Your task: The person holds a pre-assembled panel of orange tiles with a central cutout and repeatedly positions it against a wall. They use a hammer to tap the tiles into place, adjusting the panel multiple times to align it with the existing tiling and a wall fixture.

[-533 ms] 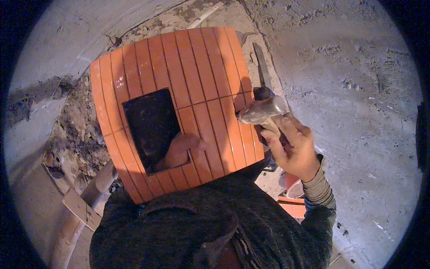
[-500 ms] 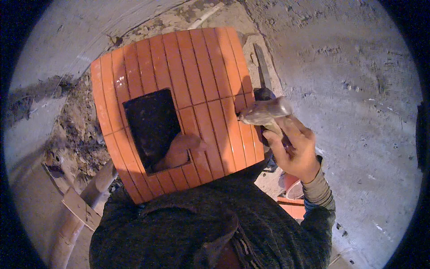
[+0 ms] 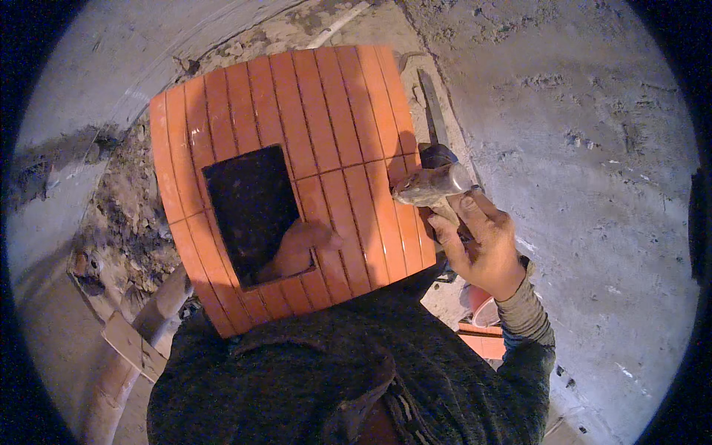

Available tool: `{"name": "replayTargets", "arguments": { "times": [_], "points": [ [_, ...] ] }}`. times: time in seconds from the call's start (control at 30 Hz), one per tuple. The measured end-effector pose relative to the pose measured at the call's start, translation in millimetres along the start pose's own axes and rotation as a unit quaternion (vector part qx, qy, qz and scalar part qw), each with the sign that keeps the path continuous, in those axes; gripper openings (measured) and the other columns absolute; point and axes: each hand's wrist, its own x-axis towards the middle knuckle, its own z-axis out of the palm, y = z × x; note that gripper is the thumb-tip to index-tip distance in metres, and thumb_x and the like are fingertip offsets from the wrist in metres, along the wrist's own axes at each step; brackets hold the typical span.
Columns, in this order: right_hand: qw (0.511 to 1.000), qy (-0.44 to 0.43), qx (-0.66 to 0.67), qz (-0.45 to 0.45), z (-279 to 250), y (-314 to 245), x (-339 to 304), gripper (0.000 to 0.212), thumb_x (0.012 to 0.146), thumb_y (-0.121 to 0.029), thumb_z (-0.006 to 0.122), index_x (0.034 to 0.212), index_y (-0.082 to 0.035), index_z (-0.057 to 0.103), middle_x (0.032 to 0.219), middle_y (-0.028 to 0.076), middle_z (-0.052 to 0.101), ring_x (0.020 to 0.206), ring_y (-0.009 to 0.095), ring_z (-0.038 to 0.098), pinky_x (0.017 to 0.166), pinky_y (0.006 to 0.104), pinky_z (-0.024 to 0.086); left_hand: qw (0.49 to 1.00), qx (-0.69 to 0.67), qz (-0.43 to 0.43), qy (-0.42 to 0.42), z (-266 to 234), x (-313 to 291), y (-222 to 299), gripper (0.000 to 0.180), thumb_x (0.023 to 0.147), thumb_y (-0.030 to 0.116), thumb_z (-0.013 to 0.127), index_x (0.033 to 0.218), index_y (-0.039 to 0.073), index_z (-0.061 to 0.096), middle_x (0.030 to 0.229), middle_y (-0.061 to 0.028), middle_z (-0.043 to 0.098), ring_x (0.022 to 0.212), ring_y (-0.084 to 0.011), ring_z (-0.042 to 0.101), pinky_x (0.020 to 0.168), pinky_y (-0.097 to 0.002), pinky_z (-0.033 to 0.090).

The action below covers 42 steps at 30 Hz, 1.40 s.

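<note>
- Gripping the hammer [image 3: 434,185] by its handle, the right hand [image 3: 483,248] hangs just outside the right edge of the orange panel [image 3: 330,194].
- Steel head: beyond those fingers and leftward, long axis crossing that edge; contact I can't tell. Right hand's nearer it.
- Panel tilted before the chest, lower edge by the dark jacket [image 3: 326,363].
- Left hand [image 3: 304,245] grasps the panel through its opening [image 3: 248,208], curled over the right rim; undersides hidden.
- Count: one hammer, one panel, one opening, two hands.

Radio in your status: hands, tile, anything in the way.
Right hand grips hammer. Left hand at orange tile's cutout. Hammer hides part of tile's right edge.
</note>
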Motion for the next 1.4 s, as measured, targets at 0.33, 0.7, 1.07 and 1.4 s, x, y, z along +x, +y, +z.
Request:
{"name": "replayTargets", "arguments": {
  "times": [0.33, 0.7, 1.07, 1.4],
  "points": [
    [0.999, 0.007, -0.005, 0.044, 1.4, -4.7, -6.6, 0.029, 0.089, -0.01, 0.075, 0.115, 0.001, 0.068, 0.093, 0.019, 0.069, 0.064, 0.031, 0.069, 0.054, 0.0387, 0.054, 1.0, 0.002, 0.0, -0.002, -0.4, 0.2, 0.8, 0.019, 0.086, 0.018, 0.072, 0.088, -0.001, 0.072, 0.084, -0.009, 0.073, 0.076, -0.0196, 0.07, 0.069, -0.0374, 0.055],
    [0.999, 0.023, -0.013, 0.029, -5.7, -10.9, -4.0, 0.033, 0.089, -0.015, 0.076, 0.116, 0.001, 0.068, 0.09, 0.018, 0.066, 0.064, 0.032, 0.067, 0.056, 0.0409, 0.054, 1.0, 0.001, 0.003, -0.007, -3.0, 3.3, 0.8, 0.019, 0.086, 0.017, 0.072, 0.088, -0.001, 0.072, 0.084, -0.0089, 0.073, 0.076, -0.0195, 0.07, 0.07, -0.0373, 0.055],
    [0.999, 0.035, -0.003, -0.013, -3.0, -11.3, -2.9, 0.026, 0.089, -0.013, 0.075, 0.11, 0.001, 0.067, 0.089, 0.019, 0.065, 0.064, 0.034, 0.067, 0.054, 0.0406, 0.054, 1.0, 0.005, 0.006, -0.003, -3.6, 0.1, -0.5, 0.018, 0.086, 0.017, 0.072, 0.089, -0.001, 0.071, 0.084, -0.0087, 0.073, 0.076, -0.0194, 0.07, 0.07, -0.0372, 0.055],
    [0.998, 0.009, -0.059, 0.001, -1.8, -17.8, -4.9, 0.033, 0.09, -0.016, 0.075, 0.117, 0.0, 0.068, 0.088, 0.018, 0.065, 0.063, 0.033, 0.067, 0.056, 0.0416, 0.055, 1.0, 0.012, 0.007, -0.007, -1.0, 1.9, 0.2, 0.018, 0.086, 0.017, 0.073, 0.09, -0.001, 0.071, 0.084, -0.0086, 0.073, 0.077, -0.0193, 0.07, 0.07, -0.0371, 0.055]
  ]
}}
